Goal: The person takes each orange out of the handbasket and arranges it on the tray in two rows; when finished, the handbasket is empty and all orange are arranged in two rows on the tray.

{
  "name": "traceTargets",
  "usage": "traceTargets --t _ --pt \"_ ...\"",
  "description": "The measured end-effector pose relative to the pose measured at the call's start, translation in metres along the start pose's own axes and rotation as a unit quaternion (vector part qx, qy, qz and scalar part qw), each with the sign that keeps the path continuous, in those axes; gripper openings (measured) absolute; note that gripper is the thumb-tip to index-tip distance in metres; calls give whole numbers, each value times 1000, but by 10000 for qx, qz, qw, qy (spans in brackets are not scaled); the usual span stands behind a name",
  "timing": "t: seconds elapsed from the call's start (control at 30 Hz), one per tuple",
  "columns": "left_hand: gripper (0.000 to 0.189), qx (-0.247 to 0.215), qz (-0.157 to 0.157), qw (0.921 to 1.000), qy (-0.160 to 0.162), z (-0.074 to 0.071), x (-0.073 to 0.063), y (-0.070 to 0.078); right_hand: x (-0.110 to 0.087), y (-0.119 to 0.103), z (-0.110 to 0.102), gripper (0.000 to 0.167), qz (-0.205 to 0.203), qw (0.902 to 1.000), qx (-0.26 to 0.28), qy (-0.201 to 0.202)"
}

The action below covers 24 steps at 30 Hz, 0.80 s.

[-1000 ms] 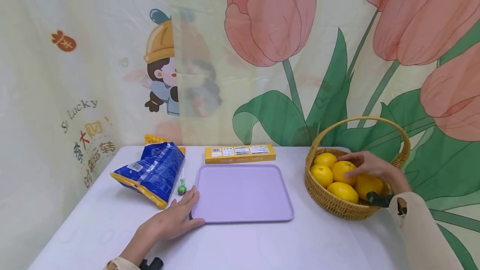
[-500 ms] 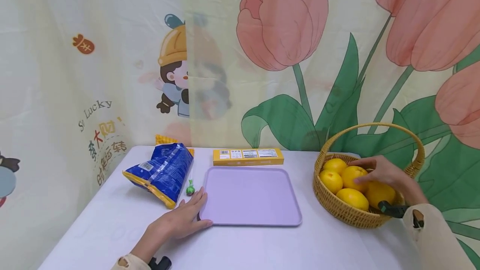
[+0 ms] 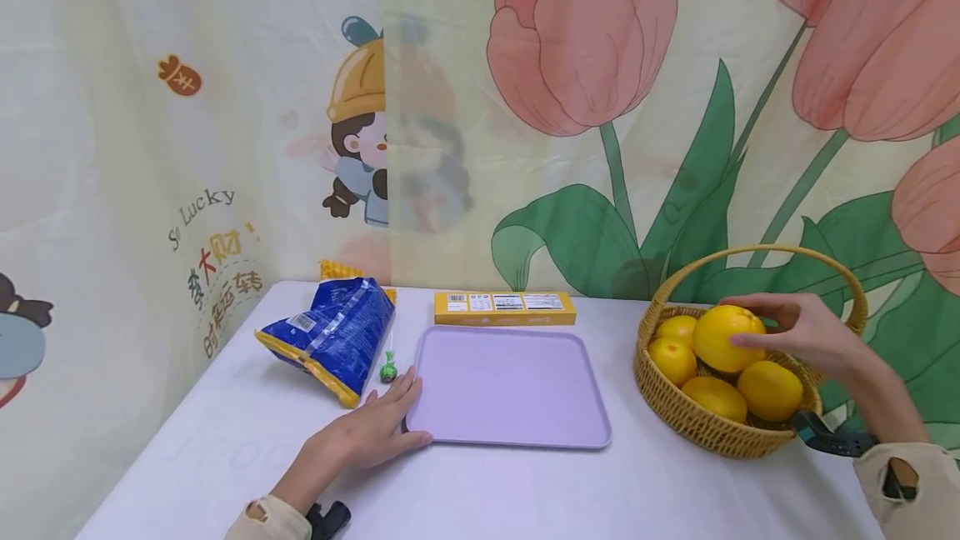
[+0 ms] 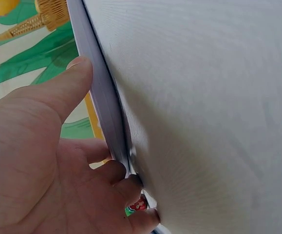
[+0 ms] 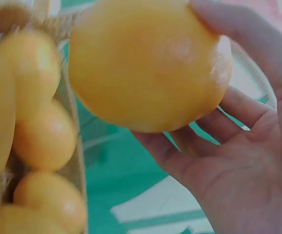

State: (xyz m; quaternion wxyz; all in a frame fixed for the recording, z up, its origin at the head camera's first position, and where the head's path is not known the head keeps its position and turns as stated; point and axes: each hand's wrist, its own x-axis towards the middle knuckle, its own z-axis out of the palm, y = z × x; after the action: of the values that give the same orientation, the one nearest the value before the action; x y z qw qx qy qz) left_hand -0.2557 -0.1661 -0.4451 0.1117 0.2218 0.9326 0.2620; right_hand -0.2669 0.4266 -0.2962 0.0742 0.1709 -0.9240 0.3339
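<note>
My right hand (image 3: pixel 813 336) grips a large round yellow-orange fruit, which looks like an orange (image 3: pixel 727 338), just above the wicker basket (image 3: pixel 693 425). In the right wrist view, thumb and fingers curl round this orange (image 5: pixel 148 66). Several other yellow fruits (image 3: pixel 770 390) lie in the basket, under its arched handle. At the left edge of the lilac tray (image 3: pixel 513 386) rests my left hand (image 3: pixel 367 432), fingers extended and thumb at the near corner. The left wrist view has the left hand (image 4: pixel 58 161) touching the tray's rim (image 4: pixel 104 92).
A blue and yellow snack bag (image 3: pixel 337 332) lies left of the tray, with a green-wrapped lollipop (image 3: pixel 387 369) between them. Behind the tray lies a flat yellow box (image 3: pixel 504 309). A printed curtain (image 3: pixel 450 257) hangs along the table's back edge.
My right hand has lifted the orange up from among the other fruits. The left hand stays at the tray's edge. The head view has shifted, moving the scene rightward in the frame.
</note>
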Motion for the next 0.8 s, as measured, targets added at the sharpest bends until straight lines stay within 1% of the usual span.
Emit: traceTargets --t 0.07,0.13,0.17,0.23,0.3,0.37,0.47,0.57,0.6,0.63,0.7,0.8 --pt "100 89 35 10000 16 3 2 -4 -4 -12 2 46 -466 9980 420 -125" --pt "101 104 57 9999 33 2 1 -2 -6 -26 9 50 -848 9928 793 -302" --pt "99 133 45 9999 32 1 1 -1 -6 -34 13 52 -1014 9896 946 -385" --pt "96 98 -2 10000 16 -4 -3 8 -2 -49 26 54 -1264 9825 1242 -576" --pt "93 59 -80 10000 2 -8 -6 16 6 -63 43 55 -1440 9747 1530 -762" --pt "91 53 -158 9999 -5 -12 -7 18 20 -77 64 53 -1613 9653 1819 -953" --pt "92 71 -88 9999 29 -10 -7 13 45 -94 100 51 -1858 9501 2189 -1221" --pt "97 109 86 9998 144 -3 -3 0 71 -111 139 51 -1834 9413 2482 -1371" --pt "99 175 131 9996 176 -1 -1 -5 79 -116 152 51 -1752 9406 2558 -1383" --pt "101 188 151 9995 183 0 -1 -6 86 -121 164 51 -1635 9418 2600 -1366" --pt "99 158 90 9997 165 -1 -2 -4 100 -130 188 52 -1333 9437 2724 -1321" --pt "93 120 -59 9999 76 -7 -5 9 117 -138 219 54 -865 9497 2780 -1152"
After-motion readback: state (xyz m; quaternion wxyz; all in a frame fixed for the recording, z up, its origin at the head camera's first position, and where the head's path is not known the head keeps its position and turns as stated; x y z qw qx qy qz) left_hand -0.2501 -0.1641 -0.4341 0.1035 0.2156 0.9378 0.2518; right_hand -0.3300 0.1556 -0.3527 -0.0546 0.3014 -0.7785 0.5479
